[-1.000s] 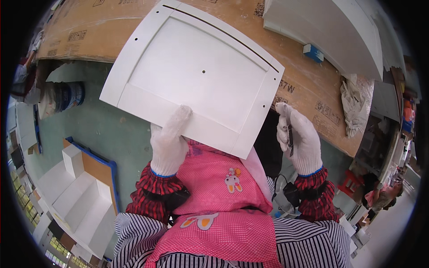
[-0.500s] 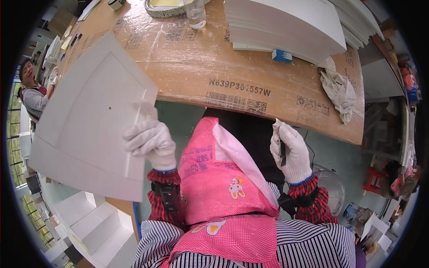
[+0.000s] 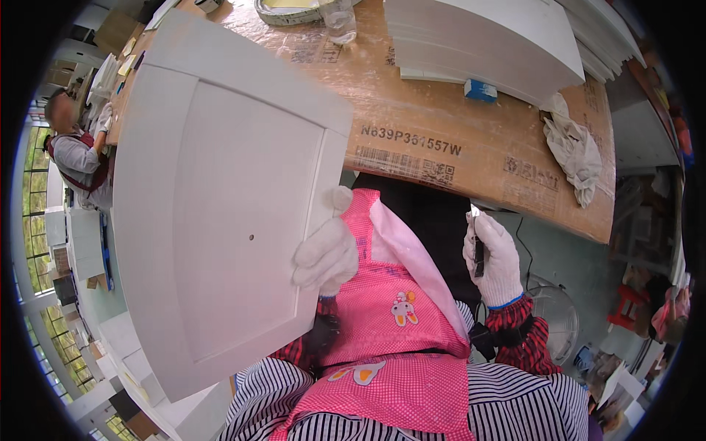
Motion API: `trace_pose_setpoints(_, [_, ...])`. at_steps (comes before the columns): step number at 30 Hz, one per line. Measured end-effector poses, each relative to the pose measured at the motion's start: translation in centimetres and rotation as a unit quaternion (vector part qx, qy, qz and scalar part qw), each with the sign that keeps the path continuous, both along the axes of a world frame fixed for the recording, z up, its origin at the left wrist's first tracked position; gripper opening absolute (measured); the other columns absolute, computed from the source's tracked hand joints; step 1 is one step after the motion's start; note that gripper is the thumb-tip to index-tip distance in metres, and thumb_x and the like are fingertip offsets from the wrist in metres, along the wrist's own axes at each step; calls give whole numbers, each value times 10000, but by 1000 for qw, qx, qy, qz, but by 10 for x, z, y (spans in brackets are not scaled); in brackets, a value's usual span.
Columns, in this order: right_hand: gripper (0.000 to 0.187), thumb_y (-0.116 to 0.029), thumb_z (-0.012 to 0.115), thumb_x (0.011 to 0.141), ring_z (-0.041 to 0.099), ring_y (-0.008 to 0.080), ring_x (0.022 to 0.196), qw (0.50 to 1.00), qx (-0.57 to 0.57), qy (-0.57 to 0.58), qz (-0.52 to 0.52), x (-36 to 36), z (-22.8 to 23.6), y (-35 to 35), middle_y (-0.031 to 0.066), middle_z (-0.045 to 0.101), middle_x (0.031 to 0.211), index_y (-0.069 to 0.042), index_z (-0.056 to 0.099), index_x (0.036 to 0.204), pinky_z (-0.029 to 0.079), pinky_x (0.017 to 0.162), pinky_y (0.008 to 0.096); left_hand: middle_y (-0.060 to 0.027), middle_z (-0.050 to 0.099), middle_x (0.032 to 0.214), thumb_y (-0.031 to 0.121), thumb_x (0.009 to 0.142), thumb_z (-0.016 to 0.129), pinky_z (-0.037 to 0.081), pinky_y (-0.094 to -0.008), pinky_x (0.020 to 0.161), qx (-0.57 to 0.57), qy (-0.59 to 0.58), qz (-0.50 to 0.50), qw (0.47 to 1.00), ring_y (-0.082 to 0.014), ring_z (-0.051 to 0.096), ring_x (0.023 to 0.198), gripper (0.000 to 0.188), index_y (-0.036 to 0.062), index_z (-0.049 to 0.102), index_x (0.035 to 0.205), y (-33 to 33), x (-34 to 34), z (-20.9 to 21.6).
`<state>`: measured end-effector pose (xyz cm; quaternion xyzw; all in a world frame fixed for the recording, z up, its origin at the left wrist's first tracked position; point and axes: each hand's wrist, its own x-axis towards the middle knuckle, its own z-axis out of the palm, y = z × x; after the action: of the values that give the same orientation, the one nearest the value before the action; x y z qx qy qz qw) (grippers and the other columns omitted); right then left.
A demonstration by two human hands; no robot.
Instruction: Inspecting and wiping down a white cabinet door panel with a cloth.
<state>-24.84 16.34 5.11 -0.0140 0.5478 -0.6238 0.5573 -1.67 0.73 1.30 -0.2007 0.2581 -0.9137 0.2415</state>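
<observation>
A white framed panel [image 3: 228, 169], like a small cabinet door, is held up on the left. It has a recessed middle with one small dark hole. My gloved left hand [image 3: 327, 253] grips it by its right edge, fingers lying over the frame. My gloved right hand [image 3: 498, 257], off the table's front edge, is closed around a slim dark tool [image 3: 479, 256] with a shiny tip. It looks like a utility knife, though the fingers cover part of it. Both hands are in white knit gloves, above my pink apron [image 3: 404, 272].
The table [image 3: 309, 62] is covered with brown printed cardboard. Stacked white boards [image 3: 485, 44], a small blue block [image 3: 480, 90] and a crumpled white cloth [image 3: 573, 151] lie on it. A clear cup [image 3: 339, 22] stands at the back. Another person [image 3: 77, 151] is at the far left.
My left hand has brought the panel to the right and turned its face more toward me. My right hand keeps its hold on the tool; the whole view has shifted slightly.
</observation>
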Motion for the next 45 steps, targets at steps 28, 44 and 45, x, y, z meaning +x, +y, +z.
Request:
trace_pose_setpoints(28, [253,-244,578,1076,472,43,556,998,6,-69,-1,31,0,-28,-25,538,781,-23,646,1180,355,422,190,-128,530,780,356,1130,282,516,-310,482,12,2,-46,999,-241,598,507,673,-142,162,1567,2,1,-42])
trace_pose_setpoints(44, [333,-296,478,1113,390,58,452,986,48,-82,140,49,7,-41,-27,509,688,-12,641,1171,268,368,220,-129,530,813,316,1126,321,430,-300,451,30,55,-44,997,-200,552,519,646,-110,169,1586,3,0,-51])
trace_pose_setpoints(45, [333,-296,478,1113,390,58,452,986,48,-81,140,48,8,-41,-27,509,688,-12,641,1171,268,368,220,-130,530,815,317,1124,326,428,-302,447,22,65,-50,996,-201,554,519,646,-99,168,1593,3,-2,-51])
